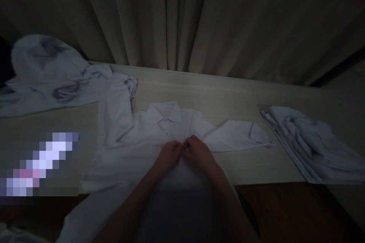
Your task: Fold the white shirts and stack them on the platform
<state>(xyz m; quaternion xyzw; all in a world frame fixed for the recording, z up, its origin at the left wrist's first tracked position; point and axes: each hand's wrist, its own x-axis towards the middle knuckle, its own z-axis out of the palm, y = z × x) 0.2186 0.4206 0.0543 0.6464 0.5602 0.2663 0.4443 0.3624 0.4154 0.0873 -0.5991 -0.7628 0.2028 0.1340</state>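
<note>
Shirt, closely pinched by left hand and right hand at five o'clock from collar, could be skewed by uneven tugging.

Seen from the wearer's head, a single view looks forward and steeply down over the worktop, with a white shirt close below at mid-frame and a curtain across the top.

Left hand and right hand: both are bare. Two forearms are likewise uncovered, tapering toward the wrists.
</note>
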